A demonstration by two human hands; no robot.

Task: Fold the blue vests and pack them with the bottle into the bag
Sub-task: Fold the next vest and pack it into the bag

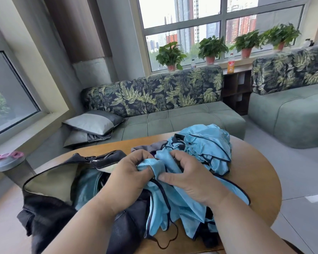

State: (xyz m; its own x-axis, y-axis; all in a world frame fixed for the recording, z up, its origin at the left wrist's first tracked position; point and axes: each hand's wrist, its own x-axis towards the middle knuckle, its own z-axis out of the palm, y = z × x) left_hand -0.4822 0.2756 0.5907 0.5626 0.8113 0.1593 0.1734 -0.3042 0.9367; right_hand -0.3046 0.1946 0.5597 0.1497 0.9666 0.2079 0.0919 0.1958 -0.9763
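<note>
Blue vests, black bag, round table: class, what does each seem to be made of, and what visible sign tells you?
Blue vests: thin synthetic fabric, probably polyester, slightly glossy; they crumple softly and carry dark piping.
Black bag: soft woven cloth, likely nylon, matte; it slumps, with a pale lining and zipper.
Round table: wood or wood veneer, smooth satin finish; warm brown with faint grain.
</note>
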